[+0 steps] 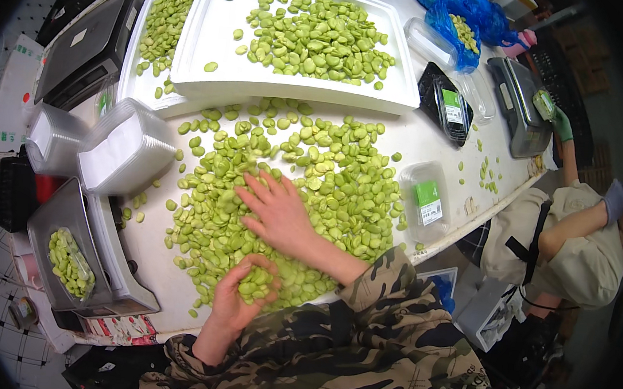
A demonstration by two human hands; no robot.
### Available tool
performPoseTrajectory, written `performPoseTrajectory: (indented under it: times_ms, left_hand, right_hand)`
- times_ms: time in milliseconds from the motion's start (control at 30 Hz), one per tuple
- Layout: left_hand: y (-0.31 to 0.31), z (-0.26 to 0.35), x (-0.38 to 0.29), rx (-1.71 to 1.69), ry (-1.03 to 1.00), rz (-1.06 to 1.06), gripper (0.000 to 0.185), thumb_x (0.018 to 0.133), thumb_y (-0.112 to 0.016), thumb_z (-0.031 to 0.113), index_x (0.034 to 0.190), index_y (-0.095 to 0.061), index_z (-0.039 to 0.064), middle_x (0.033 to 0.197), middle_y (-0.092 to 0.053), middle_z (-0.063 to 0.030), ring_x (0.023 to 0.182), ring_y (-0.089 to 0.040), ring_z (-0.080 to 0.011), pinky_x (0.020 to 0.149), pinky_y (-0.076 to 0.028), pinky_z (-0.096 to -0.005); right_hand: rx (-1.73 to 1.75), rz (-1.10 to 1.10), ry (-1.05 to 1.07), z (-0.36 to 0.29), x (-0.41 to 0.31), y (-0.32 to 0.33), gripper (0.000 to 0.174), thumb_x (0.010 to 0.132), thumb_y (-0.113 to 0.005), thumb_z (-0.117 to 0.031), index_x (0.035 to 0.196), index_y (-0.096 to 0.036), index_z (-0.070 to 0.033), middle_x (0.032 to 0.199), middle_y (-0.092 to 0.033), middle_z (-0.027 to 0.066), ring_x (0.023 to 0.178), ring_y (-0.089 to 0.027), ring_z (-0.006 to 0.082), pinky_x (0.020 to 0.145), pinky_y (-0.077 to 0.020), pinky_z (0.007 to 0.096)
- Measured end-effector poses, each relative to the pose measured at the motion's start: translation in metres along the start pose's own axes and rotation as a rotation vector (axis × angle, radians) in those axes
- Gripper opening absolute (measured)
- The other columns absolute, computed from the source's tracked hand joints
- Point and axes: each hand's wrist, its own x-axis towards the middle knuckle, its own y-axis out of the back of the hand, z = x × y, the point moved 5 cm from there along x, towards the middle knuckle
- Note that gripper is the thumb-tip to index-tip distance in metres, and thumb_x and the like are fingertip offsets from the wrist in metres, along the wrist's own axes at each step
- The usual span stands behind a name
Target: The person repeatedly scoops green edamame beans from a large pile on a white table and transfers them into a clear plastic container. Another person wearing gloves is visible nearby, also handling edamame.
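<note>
A broad pile of shelled green broad beans (355, 198) covers the white table (308, 301) in front of me. Cupped at the near edge of the pile, my left hand (229, 298) holds a small heap of broad beans (255, 283). My right hand (282, 217) lies palm down on the pile, its fingers spread and pointing up and left. Beans pressed under that palm are hidden. On a scale (118, 283) at the lower left rests a clear plastic tray filled with beans (71, 263).
White foam boxes (406, 100) hold more beans at the back. Stacked clear trays (128, 150) stand left, below another scale (84, 45). Labelled packs (429, 204) and blue bags (457, 19) lie right. A co-worker's gloved hand (563, 124) holds a pack by a scale (518, 106).
</note>
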Motion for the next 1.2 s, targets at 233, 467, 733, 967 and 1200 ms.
performPoseTrajectory:
  times_ms: [233, 467, 733, 967, 1200]
  left_hand:
    - [-0.002, 0.002, -0.003, -0.04, -0.015, -0.044, 0.021, 0.097, -0.052, 0.026, 0.105, -0.053, 0.007, 0.099, -0.056, -0.0108, 0.081, -0.056, -0.0231, 0.06, -0.045, -0.0313]
    - [-0.006, 0.004, -0.002, 0.008, -0.013, -0.035, 0.015, 0.098, -0.053, 0.017, 0.11, -0.055, 0.009, 0.105, -0.062, -0.009, 0.088, -0.062, -0.0222, 0.069, -0.051, -0.0335]
    - [-0.008, 0.0, -0.002, 0.171, 0.009, 0.046, 0.019, 0.099, -0.053, 0.018, 0.116, -0.056, 0.01, 0.111, -0.061, -0.0061, 0.095, -0.062, -0.0207, 0.08, -0.052, -0.034]
    - [-0.011, -0.001, -0.002, 0.219, 0.029, 0.093, 0.02, 0.098, -0.051, 0.022, 0.115, -0.055, 0.012, 0.109, -0.058, -0.0055, 0.094, -0.06, -0.0195, 0.077, -0.053, -0.0331]
    - [-0.007, -0.014, 0.005, 0.015, 0.118, 0.145, 0.029, 0.103, -0.047, 0.032, 0.122, -0.057, 0.012, 0.112, -0.063, -0.0056, 0.097, -0.063, -0.0227, 0.079, -0.053, -0.0367]
  right_hand:
    - [0.178, 0.067, 0.181, -0.029, -0.062, 0.046, 0.044, 0.085, -0.071, -0.02, 0.127, -0.06, -0.014, 0.143, -0.052, 0.0097, 0.119, -0.056, 0.0266, 0.095, -0.0471, 0.0465]
    - [0.053, 0.193, -0.231, 0.059, -0.081, 0.076, 0.033, 0.081, -0.074, -0.012, 0.112, -0.066, -0.005, 0.107, -0.066, 0.0101, 0.096, -0.065, 0.0289, 0.075, -0.0551, 0.0373]
    - [-0.002, 0.226, -0.275, 0.062, -0.074, 0.073, 0.024, 0.077, -0.075, -0.015, 0.099, -0.067, -0.011, 0.095, -0.062, 0.0033, 0.087, -0.063, 0.0237, 0.065, -0.0537, 0.036]
    - [0.047, 0.267, -0.28, 0.047, -0.074, 0.091, 0.02, 0.077, -0.076, -0.019, 0.094, -0.068, -0.013, 0.088, -0.062, 0.0019, 0.076, -0.064, 0.0215, 0.059, -0.0526, 0.0336]
    - [0.348, 0.191, 0.258, -0.031, -0.071, 0.11, 0.019, 0.082, -0.074, -0.025, 0.097, -0.072, -0.014, 0.096, -0.07, 0.0018, 0.073, -0.066, 0.0165, 0.057, -0.052, 0.0288]
